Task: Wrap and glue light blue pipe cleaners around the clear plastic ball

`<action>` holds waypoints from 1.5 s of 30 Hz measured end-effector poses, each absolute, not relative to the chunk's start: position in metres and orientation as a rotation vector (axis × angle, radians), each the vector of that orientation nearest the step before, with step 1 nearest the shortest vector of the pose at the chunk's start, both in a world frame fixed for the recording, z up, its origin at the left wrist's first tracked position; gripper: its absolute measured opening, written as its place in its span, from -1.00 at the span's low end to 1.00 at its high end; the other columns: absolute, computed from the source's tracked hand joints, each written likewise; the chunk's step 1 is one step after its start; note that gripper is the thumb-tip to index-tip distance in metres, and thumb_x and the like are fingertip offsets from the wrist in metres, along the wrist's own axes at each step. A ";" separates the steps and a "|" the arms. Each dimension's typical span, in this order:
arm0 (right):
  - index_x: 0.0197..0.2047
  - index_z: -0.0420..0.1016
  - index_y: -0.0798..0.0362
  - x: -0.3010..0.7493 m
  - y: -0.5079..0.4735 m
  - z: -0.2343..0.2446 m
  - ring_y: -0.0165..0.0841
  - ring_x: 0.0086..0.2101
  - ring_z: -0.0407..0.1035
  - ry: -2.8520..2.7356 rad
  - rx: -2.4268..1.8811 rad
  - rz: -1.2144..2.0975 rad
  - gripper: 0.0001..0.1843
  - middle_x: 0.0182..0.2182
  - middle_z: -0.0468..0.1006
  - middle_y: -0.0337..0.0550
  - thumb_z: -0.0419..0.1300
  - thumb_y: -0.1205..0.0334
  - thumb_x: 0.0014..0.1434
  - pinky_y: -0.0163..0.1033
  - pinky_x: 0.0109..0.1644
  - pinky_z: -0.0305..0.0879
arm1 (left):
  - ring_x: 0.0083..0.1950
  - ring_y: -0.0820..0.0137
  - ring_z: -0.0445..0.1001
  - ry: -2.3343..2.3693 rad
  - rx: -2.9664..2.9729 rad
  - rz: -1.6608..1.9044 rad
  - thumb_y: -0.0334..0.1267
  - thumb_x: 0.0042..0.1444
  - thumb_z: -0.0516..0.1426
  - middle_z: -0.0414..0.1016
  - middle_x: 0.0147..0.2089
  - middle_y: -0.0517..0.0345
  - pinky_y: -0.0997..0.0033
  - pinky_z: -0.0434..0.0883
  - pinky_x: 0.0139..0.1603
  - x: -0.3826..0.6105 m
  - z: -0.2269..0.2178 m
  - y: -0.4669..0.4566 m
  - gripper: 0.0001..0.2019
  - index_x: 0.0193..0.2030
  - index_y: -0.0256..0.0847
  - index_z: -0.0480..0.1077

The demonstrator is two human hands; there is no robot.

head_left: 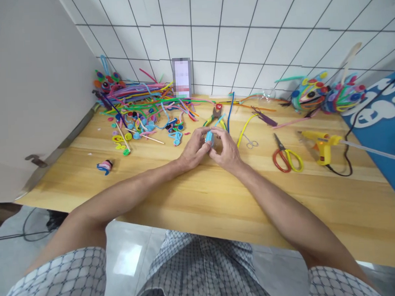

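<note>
Light-blue piece (209,137) held up over the wooden table (199,196), just on the near side of the pliers (217,112) — a narrow strip end seen poking out toward them. The piece is gripped by the left hand (194,151), its fingers curled and drawn close together, thumb laid along the near face. By the right hand (227,149) it is steadied from the other side, forefinger at the top and thumb low, the gap between them narrow and taken up by the piece. Something clear may be held behind it; this cannot be told, being mostly covered. Step in hand judged to be bending or fixing the light-blue strip in place. For the next move, a firm left hold and a small, precise press or turn by the right fingertips seem called for — the loose end to be kept from springing back. Right of the pliers, the scissors (285,156) are laid down, with the yellow glue gun (323,147) farther out; left of them, coloured buttons and scraps (139,126) are scattered.
</note>
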State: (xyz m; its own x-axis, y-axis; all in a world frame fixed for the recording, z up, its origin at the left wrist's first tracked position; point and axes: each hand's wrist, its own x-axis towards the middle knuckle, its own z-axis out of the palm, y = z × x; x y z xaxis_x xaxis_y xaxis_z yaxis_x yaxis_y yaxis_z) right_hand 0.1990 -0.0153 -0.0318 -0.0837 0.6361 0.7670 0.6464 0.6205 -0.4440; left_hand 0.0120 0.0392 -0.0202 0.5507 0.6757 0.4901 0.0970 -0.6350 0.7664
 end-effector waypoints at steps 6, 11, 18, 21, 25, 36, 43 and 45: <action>0.47 0.36 -0.12 0.202 -0.021 -0.026 0.03 0.43 0.50 -1.779 -1.028 0.123 -0.31 0.44 0.57 0.12 0.31 0.31 0.31 0.28 0.54 0.50 | 0.52 0.04 0.44 0.549 2.068 1.149 -0.03 0.51 0.19 0.41 0.46 -0.23 -0.11 0.45 0.59 0.008 -0.023 0.038 -0.48 0.49 -0.14 0.27; 0.43 0.43 -0.14 0.207 -0.029 -0.019 0.00 0.45 0.48 -1.716 -1.117 0.366 -0.50 0.46 0.58 0.02 0.27 0.12 0.47 0.25 0.55 0.48 | 0.53 0.03 0.43 0.486 2.122 1.144 -0.05 0.51 0.22 0.43 0.43 -0.20 -0.16 0.44 0.59 0.006 -0.022 0.038 -0.49 0.49 -0.08 0.27; 0.33 0.54 -0.17 0.209 -0.031 -0.018 0.02 0.47 0.46 -1.607 -1.146 0.461 -0.58 0.43 0.61 0.02 0.24 -0.13 0.54 0.24 0.50 0.51 | 0.53 0.05 0.43 0.435 2.226 1.183 -0.12 0.53 0.19 0.46 0.41 -0.21 -0.16 0.47 0.56 0.008 -0.020 0.038 -0.56 0.44 -0.09 0.27; 0.31 0.56 -0.15 0.209 -0.031 -0.018 0.01 0.46 0.46 -1.606 -1.138 0.439 -0.58 0.45 0.59 0.04 0.24 -0.14 0.54 0.24 0.47 0.53 | 0.52 0.05 0.44 0.426 2.258 1.198 -0.10 0.54 0.17 0.49 0.39 -0.19 -0.16 0.47 0.55 0.009 -0.020 0.040 -0.57 0.44 -0.08 0.27; 0.32 0.56 -0.14 0.208 -0.030 -0.018 0.00 0.43 0.49 -1.602 -1.146 0.392 -0.58 0.44 0.59 0.06 0.24 -0.12 0.54 0.20 0.39 0.58 | 0.54 0.04 0.44 0.425 2.262 1.153 -0.07 0.56 0.16 0.48 0.42 -0.21 -0.19 0.45 0.57 0.008 -0.021 0.042 -0.56 0.45 -0.07 0.26; 0.29 0.59 -0.14 0.210 -0.025 -0.022 -0.04 0.39 0.53 -1.547 -1.181 0.428 -0.51 0.40 0.62 0.04 0.23 -0.27 0.53 0.12 0.32 0.67 | 0.68 -0.09 0.31 0.378 2.323 1.067 -0.25 0.32 0.28 0.33 0.59 -0.25 -0.29 0.31 0.71 0.005 -0.033 0.054 -0.21 0.62 -0.05 0.10; 0.27 0.59 -0.12 0.208 -0.024 -0.020 -0.05 0.34 0.55 -1.562 -1.190 0.373 -0.51 0.37 0.62 0.07 0.20 -0.26 0.55 0.08 0.24 0.70 | 0.65 -0.02 0.33 0.350 2.158 0.991 -0.03 0.47 0.24 0.31 0.60 -0.18 -0.21 0.33 0.71 0.001 -0.030 0.054 -0.31 0.63 -0.03 0.14; 0.26 0.59 -0.10 0.208 -0.024 -0.019 -0.06 0.31 0.57 -1.564 -1.212 0.363 -0.50 0.35 0.64 0.08 0.19 -0.28 0.55 0.06 0.21 0.71 | 0.61 0.00 0.37 0.383 2.056 0.947 0.09 0.51 0.22 0.34 0.58 -0.16 -0.19 0.38 0.68 0.001 -0.029 0.053 -0.34 0.61 -0.02 0.18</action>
State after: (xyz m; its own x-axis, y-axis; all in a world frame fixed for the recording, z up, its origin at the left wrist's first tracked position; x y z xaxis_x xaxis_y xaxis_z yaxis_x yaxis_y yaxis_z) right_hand 0.2078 -0.0241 -0.0190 0.0912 0.8315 0.5480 0.5046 0.4359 -0.7453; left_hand 0.0013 0.0530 -0.0289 0.6706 0.5573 0.4896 -0.0603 -0.6169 0.7847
